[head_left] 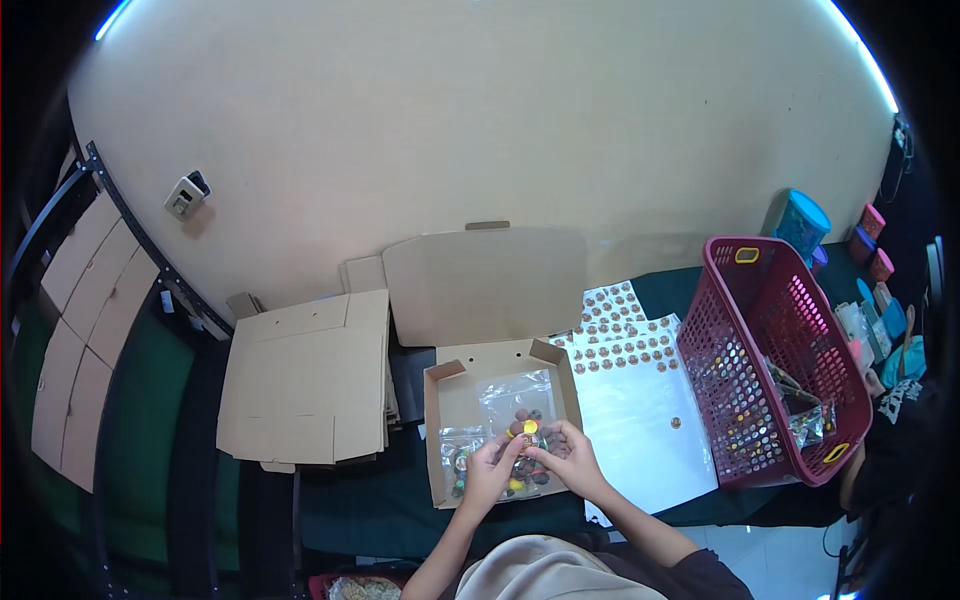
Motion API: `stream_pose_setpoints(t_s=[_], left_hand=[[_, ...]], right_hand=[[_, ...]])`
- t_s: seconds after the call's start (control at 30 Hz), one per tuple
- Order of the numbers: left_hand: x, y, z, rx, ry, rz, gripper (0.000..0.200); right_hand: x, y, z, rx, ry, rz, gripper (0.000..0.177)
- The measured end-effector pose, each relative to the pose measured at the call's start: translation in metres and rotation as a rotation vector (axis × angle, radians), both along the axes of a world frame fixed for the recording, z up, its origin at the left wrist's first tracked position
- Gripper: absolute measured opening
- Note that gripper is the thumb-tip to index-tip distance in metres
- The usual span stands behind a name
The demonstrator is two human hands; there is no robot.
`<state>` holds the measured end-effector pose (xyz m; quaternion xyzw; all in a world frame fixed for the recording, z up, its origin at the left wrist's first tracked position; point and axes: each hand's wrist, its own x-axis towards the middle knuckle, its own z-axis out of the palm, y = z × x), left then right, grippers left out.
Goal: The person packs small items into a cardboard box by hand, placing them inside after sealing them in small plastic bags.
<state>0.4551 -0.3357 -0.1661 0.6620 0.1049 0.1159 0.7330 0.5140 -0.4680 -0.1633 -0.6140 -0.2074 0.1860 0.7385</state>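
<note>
An open cardboard box stands in front of me with its lid raised against the wall. Inside lie a clear plastic bag of small round brown, yellow and green pieces and, at the left, a second clear bag with similar pieces. My left hand and my right hand meet over the first bag, fingers closed on it with the thumbs close together. What looks like a small round sticker shows between the thumbs; the fingertips partly cover it.
Right of the box lie white sheets with rows of round stickers. A maroon basket beyond them holds shiny packets. At the left are stacked flattened cardboard boxes and a rack. Coloured tubs stand at the far right.
</note>
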Motion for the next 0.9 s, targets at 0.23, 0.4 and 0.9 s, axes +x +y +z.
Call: stream_pose_setpoints(t_s=[0.23, 0.4, 0.9], left_hand=[[0.002, 0.004, -0.007, 0.031, 0.06, -0.03, 0.031], [0.002, 0.003, -0.006, 0.041, 0.077, -0.064, 0.03], [0.009, 0.022, 0.006, -0.074, -0.17, 0.254, 0.017]], right_hand=[[0.008, -0.006, -0.008, -0.064, -0.084, 0.067, 0.024], [0.006, -0.007, 0.004, 0.082, 0.178, 0.118, 0.025], [0.01, 0.0, -0.009, -0.184, -0.212, 0.045, 0.056]])
